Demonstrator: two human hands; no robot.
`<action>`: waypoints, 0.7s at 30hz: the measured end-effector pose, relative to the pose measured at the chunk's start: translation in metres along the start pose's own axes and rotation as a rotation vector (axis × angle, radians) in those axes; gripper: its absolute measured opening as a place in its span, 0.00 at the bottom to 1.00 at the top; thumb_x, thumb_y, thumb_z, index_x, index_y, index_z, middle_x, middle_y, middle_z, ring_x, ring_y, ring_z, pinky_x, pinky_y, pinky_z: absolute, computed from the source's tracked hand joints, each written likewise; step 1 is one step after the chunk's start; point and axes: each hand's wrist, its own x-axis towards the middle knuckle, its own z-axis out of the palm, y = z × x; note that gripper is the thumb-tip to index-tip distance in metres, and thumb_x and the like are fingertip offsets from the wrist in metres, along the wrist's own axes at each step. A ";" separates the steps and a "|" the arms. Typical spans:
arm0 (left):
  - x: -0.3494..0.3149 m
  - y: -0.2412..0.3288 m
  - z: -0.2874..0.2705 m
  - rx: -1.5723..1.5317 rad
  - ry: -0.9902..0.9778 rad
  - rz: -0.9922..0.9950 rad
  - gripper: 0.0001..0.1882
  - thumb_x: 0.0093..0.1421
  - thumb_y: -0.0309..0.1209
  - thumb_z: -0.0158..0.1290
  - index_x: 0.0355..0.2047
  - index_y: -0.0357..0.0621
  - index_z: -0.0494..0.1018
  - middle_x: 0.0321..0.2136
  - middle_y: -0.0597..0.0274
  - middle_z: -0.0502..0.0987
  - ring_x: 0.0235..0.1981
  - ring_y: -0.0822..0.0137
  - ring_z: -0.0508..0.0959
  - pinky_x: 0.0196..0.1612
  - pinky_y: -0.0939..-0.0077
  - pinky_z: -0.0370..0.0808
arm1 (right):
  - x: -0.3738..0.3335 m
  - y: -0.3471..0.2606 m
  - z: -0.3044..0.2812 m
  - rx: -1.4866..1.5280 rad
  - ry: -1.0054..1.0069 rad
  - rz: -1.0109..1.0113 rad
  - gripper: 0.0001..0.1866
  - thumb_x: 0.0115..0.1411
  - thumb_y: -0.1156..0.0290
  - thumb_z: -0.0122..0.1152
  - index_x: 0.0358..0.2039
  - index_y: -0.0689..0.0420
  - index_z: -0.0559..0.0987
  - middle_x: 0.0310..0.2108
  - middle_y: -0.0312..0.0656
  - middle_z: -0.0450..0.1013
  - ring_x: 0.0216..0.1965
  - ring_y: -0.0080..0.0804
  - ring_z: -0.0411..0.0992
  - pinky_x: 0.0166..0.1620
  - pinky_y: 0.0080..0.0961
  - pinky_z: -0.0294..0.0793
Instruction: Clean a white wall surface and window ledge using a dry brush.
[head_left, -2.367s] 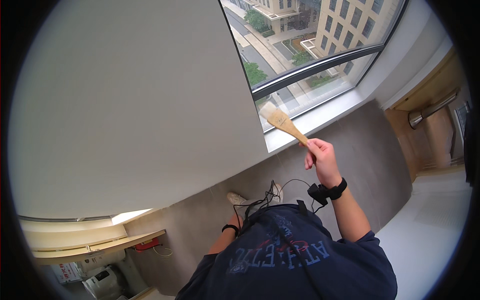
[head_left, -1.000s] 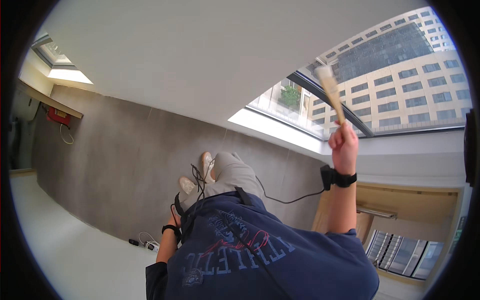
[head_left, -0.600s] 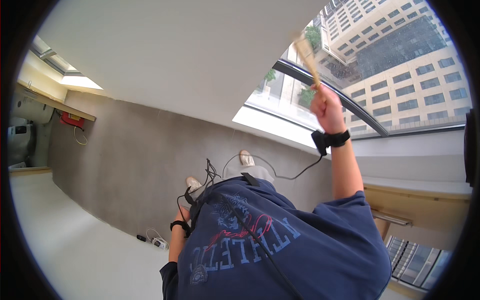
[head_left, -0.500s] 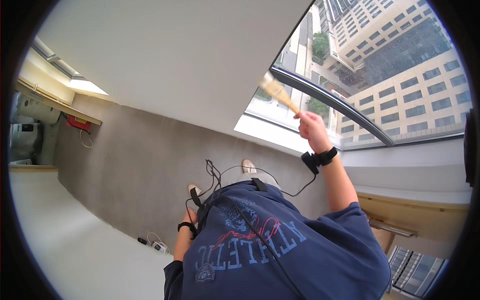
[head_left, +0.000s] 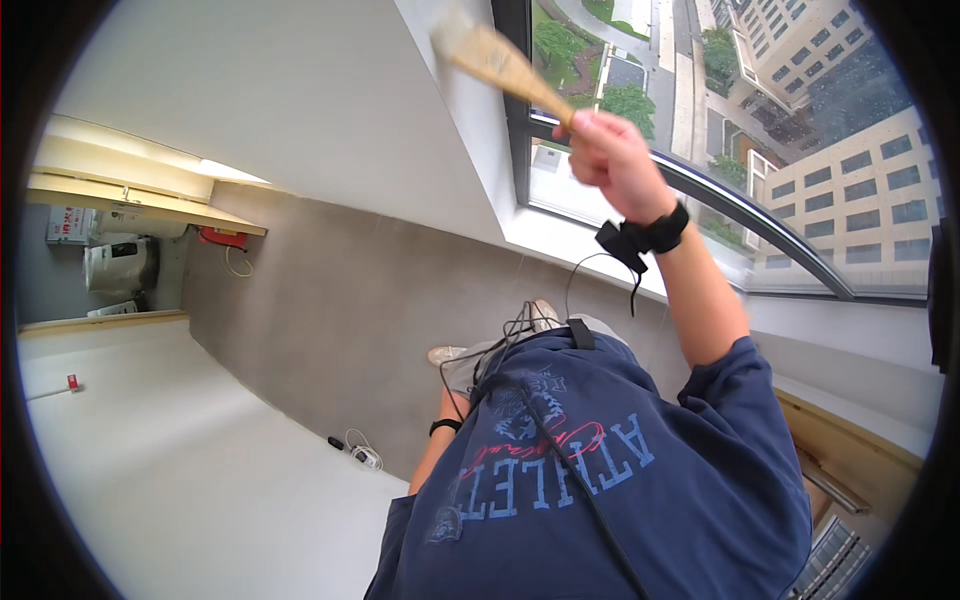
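Note:
Raised beside the window, my right hand (head_left: 615,155) is closed around the thin handle end of a flat wooden paintbrush (head_left: 505,68). Its wide head points up and to the left, and the pale bristles are smeared by motion. They are near the white wall (head_left: 300,80) where it meets the window recess; I cannot tell whether they touch it. Low at my side, my left hand (head_left: 453,403) hangs by my leg, its fingers hidden behind cables and clothing. Black bands circle both wrists, and the right one carries a small black device (head_left: 622,245).
A dark-framed window (head_left: 690,175) and its white sill (head_left: 580,250) are on the right. Thin black cables (head_left: 500,345) hang at my front. A white cord with a plug (head_left: 362,452) lies by the lower-left wall. An open cabinet (head_left: 110,255) and a red item (head_left: 222,237) stand at left.
My right hand has moved up and slightly left with the paintbrush, its bristles now closer to the wall's edge. The whole view has shifted, with my body and feet farther right in the picture.

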 end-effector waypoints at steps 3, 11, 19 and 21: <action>0.042 -0.146 0.056 0.106 0.067 0.100 0.24 0.61 0.40 0.55 0.47 0.29 0.74 0.43 0.34 0.79 0.47 0.42 0.78 0.49 0.58 0.73 | -0.025 0.092 -0.020 0.046 0.131 0.269 0.17 0.71 0.59 0.52 0.37 0.62 0.76 0.14 0.23 0.54 0.13 0.14 0.49 0.17 0.18 0.45; 0.058 -0.187 0.059 0.123 0.034 0.088 0.22 0.59 0.40 0.57 0.35 0.25 0.76 0.35 0.27 0.77 0.43 0.33 0.77 0.44 0.50 0.74 | -0.053 0.095 -0.032 -0.375 0.346 0.075 0.17 0.70 0.60 0.51 0.32 0.61 0.79 0.15 0.26 0.59 0.16 0.14 0.52 0.21 0.18 0.51; 0.050 -0.110 0.001 0.166 -0.146 0.014 0.21 0.59 0.39 0.54 0.38 0.27 0.74 0.38 0.26 0.76 0.47 0.32 0.75 0.45 0.50 0.74 | -0.019 0.063 0.009 0.093 0.057 0.022 0.16 0.72 0.61 0.50 0.35 0.62 0.75 0.13 0.26 0.58 0.14 0.15 0.53 0.19 0.18 0.52; 0.059 -0.106 0.000 0.177 -0.184 -0.019 0.22 0.60 0.39 0.51 0.44 0.29 0.71 0.44 0.27 0.75 0.51 0.32 0.73 0.49 0.52 0.73 | -0.029 0.119 -0.006 0.121 0.176 0.238 0.16 0.71 0.61 0.51 0.33 0.62 0.75 0.13 0.26 0.58 0.12 0.16 0.53 0.18 0.19 0.52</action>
